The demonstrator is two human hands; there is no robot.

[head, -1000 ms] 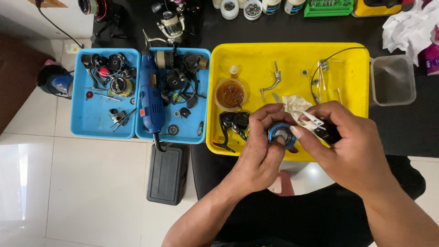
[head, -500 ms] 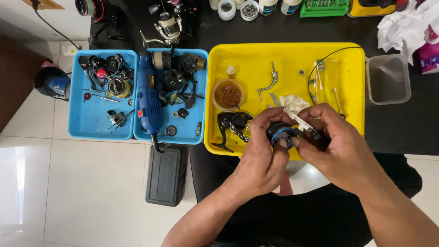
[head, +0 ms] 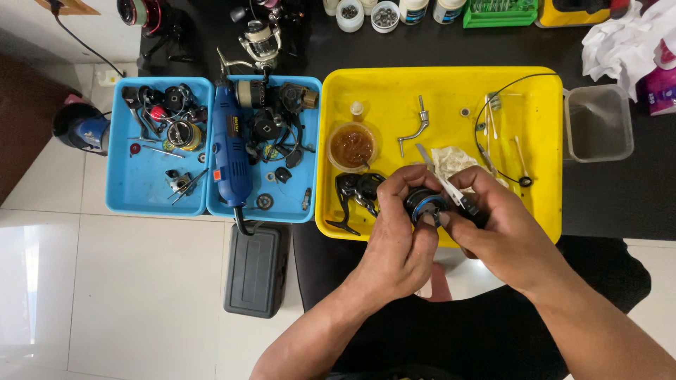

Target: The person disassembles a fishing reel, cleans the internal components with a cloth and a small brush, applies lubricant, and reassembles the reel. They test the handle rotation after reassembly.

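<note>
Both hands, left hand [head: 401, 232] and right hand [head: 503, 232], have fingers closed around a black spool [head: 424, 205] over the yellow tray [head: 394, 88]; reel body [head: 355, 193] lies apart, unassembled.

Two shallow blue plastic trays [head: 127, 200] are set side by side on the left, filled with small dark reel parts; a blue corded rotary tool [head: 231, 151] is laid across them. A round tub of brown grease [head: 351, 146] is placed in the yellow plastic tray [head: 394, 88]. A clear empty plastic box [head: 598, 123] is seen on the dark worktop [head: 605, 197], and a dark grey case [head: 258, 269] on the floor.
</note>
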